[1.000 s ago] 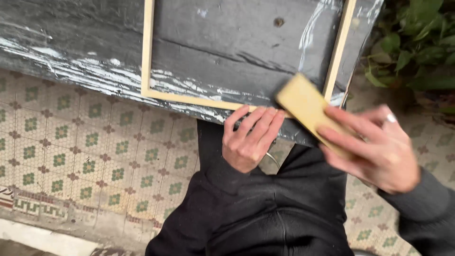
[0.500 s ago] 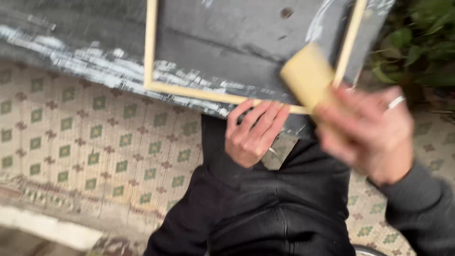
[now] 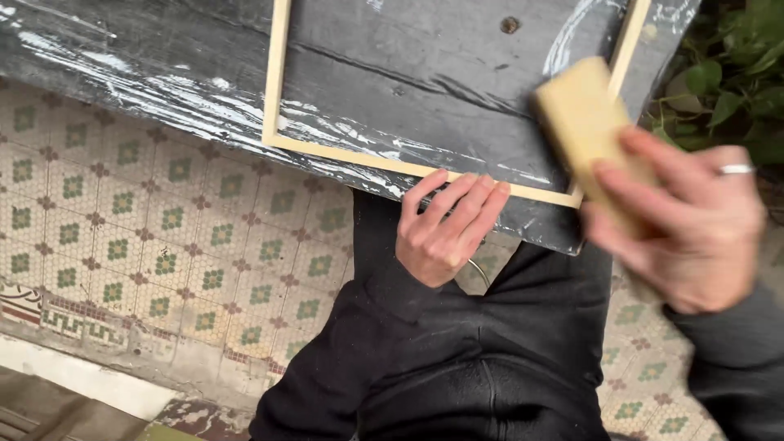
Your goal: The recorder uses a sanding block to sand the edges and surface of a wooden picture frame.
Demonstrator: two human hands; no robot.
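The right hand (image 3: pixel 682 224) is closed around a pale yellow rectangular block (image 3: pixel 584 122), thumb on one broad face and fingers on the other; a ring (image 3: pixel 737 170) sits on one finger. The hand is blurred. The block's upper end sticks out above the fingers and lies over the right-hand rail of a thin light wooden frame (image 3: pixel 276 73), close to the frame's near right corner; whether the block actually touches the rail cannot be told.

The left hand (image 3: pixel 445 229) is curled loosely at the near edge of the dark tabletop (image 3: pixel 425 90), fingertips resting up against the frame's near rail, fingers together and bent. It grips nothing that shows, though its underside is hidden.

The frame lies flat on the tabletop, its left rail running away from the person and its near rail running slantwise along the tabletop's front edge. The tabletop is black, scuffed, and smeared with white streaks along its near edge and inside the frame; a small round knot or screw head (image 3: pixel 510 24) shows in it.

Below the hands are the person's dark trousers (image 3: pixel 457 359). Left of them spreads a tiled floor (image 3: pixel 139 237) with a green and brown flower pattern on cream. Green leaves (image 3: pixel 739 82) fill the upper right corner.
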